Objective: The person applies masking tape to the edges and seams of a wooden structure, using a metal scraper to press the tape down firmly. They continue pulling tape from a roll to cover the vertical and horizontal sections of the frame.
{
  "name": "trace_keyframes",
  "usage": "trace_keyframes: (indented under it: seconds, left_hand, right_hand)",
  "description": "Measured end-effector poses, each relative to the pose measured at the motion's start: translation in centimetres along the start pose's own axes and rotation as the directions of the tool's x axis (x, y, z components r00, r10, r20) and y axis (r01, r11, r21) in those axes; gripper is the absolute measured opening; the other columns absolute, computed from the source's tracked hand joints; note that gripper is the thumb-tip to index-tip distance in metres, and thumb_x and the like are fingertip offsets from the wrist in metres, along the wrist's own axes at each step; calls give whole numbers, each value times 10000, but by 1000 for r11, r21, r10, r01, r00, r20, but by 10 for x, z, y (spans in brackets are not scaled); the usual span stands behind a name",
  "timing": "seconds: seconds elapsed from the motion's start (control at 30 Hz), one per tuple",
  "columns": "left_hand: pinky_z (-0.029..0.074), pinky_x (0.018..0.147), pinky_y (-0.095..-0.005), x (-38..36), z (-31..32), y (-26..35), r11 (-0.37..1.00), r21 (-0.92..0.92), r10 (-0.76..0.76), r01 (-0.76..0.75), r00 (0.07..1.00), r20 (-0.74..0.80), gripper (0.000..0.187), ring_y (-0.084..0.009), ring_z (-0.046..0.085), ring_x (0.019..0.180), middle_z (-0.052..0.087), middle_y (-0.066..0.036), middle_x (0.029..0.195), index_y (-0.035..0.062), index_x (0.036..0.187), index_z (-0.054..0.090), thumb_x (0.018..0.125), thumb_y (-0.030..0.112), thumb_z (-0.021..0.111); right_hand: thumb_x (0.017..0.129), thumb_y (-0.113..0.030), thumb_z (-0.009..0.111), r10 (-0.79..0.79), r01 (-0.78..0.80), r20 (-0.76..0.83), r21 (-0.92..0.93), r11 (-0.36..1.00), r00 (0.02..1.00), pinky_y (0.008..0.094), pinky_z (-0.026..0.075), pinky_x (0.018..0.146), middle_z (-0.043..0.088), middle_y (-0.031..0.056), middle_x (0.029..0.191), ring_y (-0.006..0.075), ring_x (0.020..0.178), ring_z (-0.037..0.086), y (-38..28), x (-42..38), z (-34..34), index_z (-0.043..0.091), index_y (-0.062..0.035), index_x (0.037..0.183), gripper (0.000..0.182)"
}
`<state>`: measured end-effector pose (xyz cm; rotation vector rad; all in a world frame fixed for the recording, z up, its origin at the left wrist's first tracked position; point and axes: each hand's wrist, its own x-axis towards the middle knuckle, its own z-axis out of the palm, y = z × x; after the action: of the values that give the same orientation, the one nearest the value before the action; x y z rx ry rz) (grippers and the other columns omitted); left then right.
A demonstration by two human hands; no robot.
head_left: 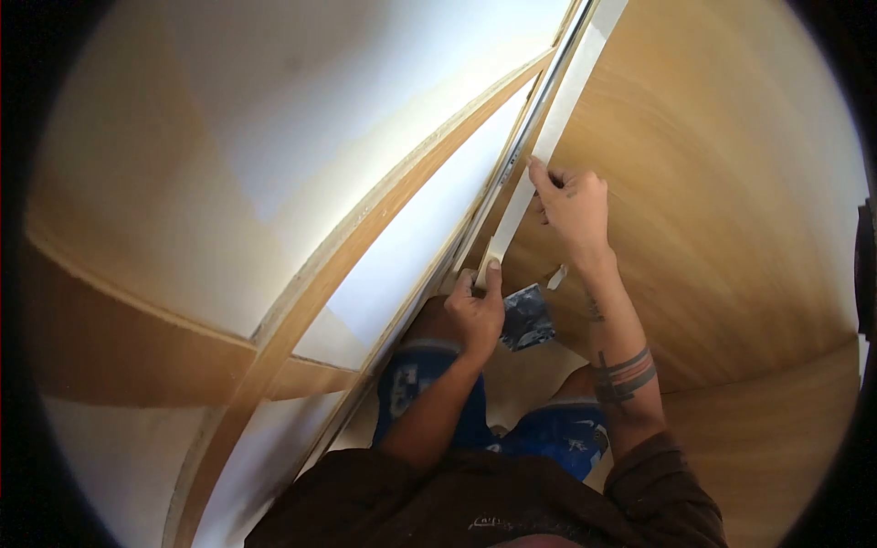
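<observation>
A long white strip [568, 89] runs down beside the wooden edge in front of me. My right hand [582, 205] is closed at the strip's middle, thumb and index finger pinching its edge. Lower down, my left hand [477, 313] is closed around the strip's bottom end, its thumb on a small pale tan piece [489, 259] there. Just left of the strip lies a narrow metallic rail [518, 149] along the frame's edge. The right hand's other fingers are curled and partly hidden.
A curved wooden frame [361, 212] with white panels [406, 224] stands at left. A broad wood panel [722, 192] fills the right side. Below the hands lie a dark mottled square piece [528, 318] and a small white scrap [557, 277], near my knees.
</observation>
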<state>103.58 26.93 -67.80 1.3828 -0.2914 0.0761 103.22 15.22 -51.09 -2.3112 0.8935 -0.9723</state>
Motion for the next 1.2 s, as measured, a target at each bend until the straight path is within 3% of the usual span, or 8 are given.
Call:
trace_keyframes:
  seconds: [0.17, 0.3, 0.37, 0.5, 0.57, 0.8, 0.9, 1.2]
  left_hand:
    - [501, 607, -358, 7, 5, -18, 995, 98, 0, 4, 999, -37, 365, -170, 606, 607, 676, -119, 677, -38, 827, 690, 965, 290, 774]
    - [495, 621, -341, 23, 4, -19, 994, -32, -98, 100, 993, 68, 362, -152, 585, 632, 666, -88, 689, -52, 850, 707, 974, 282, 767]
    - [488, 618, -335, 29, 9, -15, 992, -36, -117, 120, 990, 76, 365, -142, 571, 636, 657, -77, 688, -58, 848, 705, 977, 279, 764]
    - [488, 619, -331, 33, 11, -18, 994, -85, -65, 68, 997, 33, 364, -127, 571, 647, 670, -75, 708, -70, 865, 709, 983, 270, 759]
    - [493, 627, -329, 32, 10, -21, 992, -63, -103, 106, 993, 54, 359, -126, 577, 654, 680, -77, 721, -74, 877, 714, 983, 266, 758]
    - [503, 662, -331, 30, 14, -21, 987, -155, -40, 41, 999, 11, 337, -132, 594, 702, 697, -90, 769, -76, 943, 738, 981, 258, 763]
    - [489, 640, -335, 28, 11, -23, 986, -147, -72, 72, 997, 11, 346, -132, 573, 681, 675, -77, 741, -73, 927, 734, 979, 267, 762]
    - [467, 585, -336, 24, 11, -22, 985, -15, -171, 172, 984, 57, 407, -121, 532, 608, 637, -60, 652, -60, 867, 726, 971, 332, 761]
  right_hand:
    - [985, -353, 709, -8, 8, 31, -9, 1000, 999, 308, 519, 492, 640, 89, 529, 139, 440, 616, 8, 5, 6, 755, 40, 771, 450]
    - [989, -387, 696, 18, -17, 15, -71, 997, 1000, 315, 522, 496, 641, 91, 527, 152, 450, 631, 11, 14, 8, 755, 32, 754, 484]
    - [973, -467, 674, 71, -70, 4, -99, 993, 997, 455, 550, 619, 630, 147, 532, 369, 547, 664, 13, 19, 11, 736, -15, 685, 539]
    - [971, -486, 666, 46, -48, -14, -109, 993, 999, 465, 554, 632, 639, 154, 548, 385, 571, 667, 18, 23, 15, 731, -15, 680, 558]
    - [987, -444, 683, 24, -25, -12, -110, 994, 1000, 328, 527, 492, 649, 102, 528, 172, 437, 633, 20, 25, 15, 748, 28, 714, 549]
    - [946, -440, 745, 48, -48, 3, -81, 996, 999, 315, 522, 483, 633, 97, 515, 161, 439, 625, 8, 27, 2, 745, 42, 707, 538]
    - [868, -479, 805, -19, 15, -19, -166, 986, 1000, 394, 560, 586, 647, 147, 538, 281, 511, 671, -5, 33, -15, 745, 18, 690, 532]
    - [885, -456, 823, -113, 135, -202, 97, 986, 973, 301, 550, 524, 662, 103, 530, 157, 465, 653, -55, 74, -51, 726, 20, 638, 545]
